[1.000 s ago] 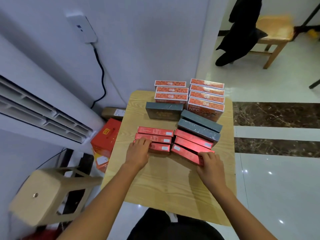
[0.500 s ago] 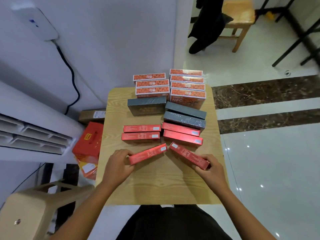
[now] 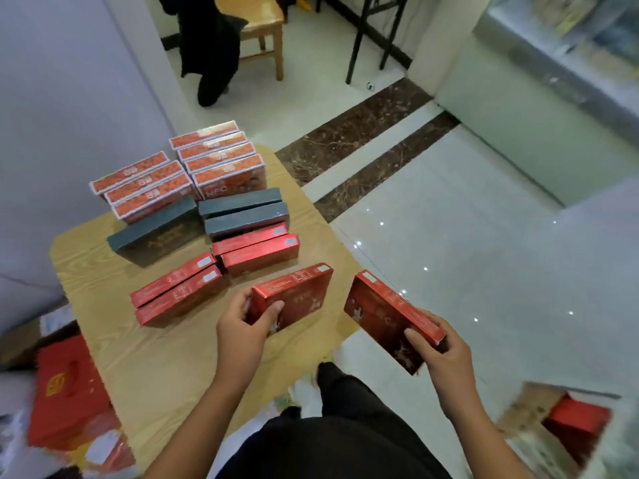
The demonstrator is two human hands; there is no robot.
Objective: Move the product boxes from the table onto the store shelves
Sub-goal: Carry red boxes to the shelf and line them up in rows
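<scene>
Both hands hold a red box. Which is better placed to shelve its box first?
Right, likely. The right hand grips the right-hand box past the table edge, over the floor, toward the blurred shelving. The left hand grips the left-hand box above the table.

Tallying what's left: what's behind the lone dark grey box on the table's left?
Three orange boxes in a row, one behind another, beyond the dark grey box. It covers the nearest one's lower front; whether they touch cannot be seen.

The wooden table (image 3: 166, 368) carries orange boxes (image 3: 214, 160) farthest, grey boxes (image 3: 242, 212) midway, red boxes (image 3: 179, 292) nearest.
</scene>
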